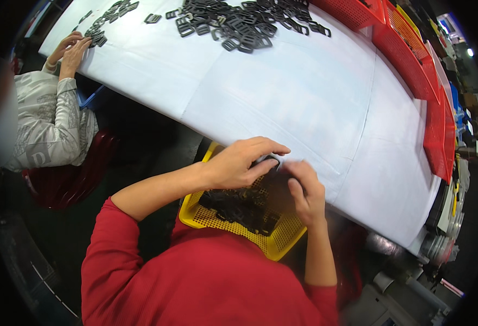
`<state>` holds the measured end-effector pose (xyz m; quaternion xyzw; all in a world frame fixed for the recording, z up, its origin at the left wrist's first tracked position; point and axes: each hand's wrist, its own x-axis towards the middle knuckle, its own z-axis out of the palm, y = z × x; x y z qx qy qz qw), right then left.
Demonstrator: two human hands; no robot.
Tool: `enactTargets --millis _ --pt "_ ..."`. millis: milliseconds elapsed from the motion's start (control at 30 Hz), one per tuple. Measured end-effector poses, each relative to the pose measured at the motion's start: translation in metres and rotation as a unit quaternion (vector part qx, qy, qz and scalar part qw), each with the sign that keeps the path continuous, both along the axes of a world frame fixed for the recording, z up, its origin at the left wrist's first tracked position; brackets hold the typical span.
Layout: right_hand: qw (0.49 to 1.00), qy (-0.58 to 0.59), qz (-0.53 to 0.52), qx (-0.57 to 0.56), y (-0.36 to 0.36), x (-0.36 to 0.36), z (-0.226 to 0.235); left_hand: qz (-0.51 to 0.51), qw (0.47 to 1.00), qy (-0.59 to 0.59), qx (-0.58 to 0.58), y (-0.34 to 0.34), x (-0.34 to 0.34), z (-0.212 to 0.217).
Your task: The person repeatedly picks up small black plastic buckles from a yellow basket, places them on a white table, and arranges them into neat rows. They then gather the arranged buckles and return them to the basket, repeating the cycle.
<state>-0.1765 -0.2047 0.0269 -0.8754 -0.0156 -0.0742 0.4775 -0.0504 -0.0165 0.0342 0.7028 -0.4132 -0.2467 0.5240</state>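
My left hand is closed, its thumb and fingers pinching a small black plastic buckle that is mostly hidden behind them. Close beside it, on the right, is my right hand, with its fingers bent and the fingertips smeared by motion. Whether it touches the buckle I cannot tell. Both hands are above a yellow mesh basket at my lap, by the table's near edge. Inside the basket lies a heap of black plastic parts, partly covered by my hands.
A white-covered table stretches ahead. On its far side lies a pile of black buckles. Red plastic baskets line the right edge. At the left, another person's hands touch a smaller group of black buckles.
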Motion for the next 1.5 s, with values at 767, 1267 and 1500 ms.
enactTargets --millis 767,1267,1500 --pt "0.989 -0.015 -0.123 0.079 -0.047 0.060 0.027 0.062 0.942 -0.328 0.021 -0.115 0.117 -0.039" --pt "0.943 -0.109 -0.172 -0.262 -0.091 0.091 0.005 0.132 0.943 -0.306 -0.003 -0.054 0.105 -0.010" --pt "0.956 0.016 -0.218 -0.198 -0.087 0.088 0.006 0.124 0.935 -0.331 0.026 -0.075 0.085 -0.008"
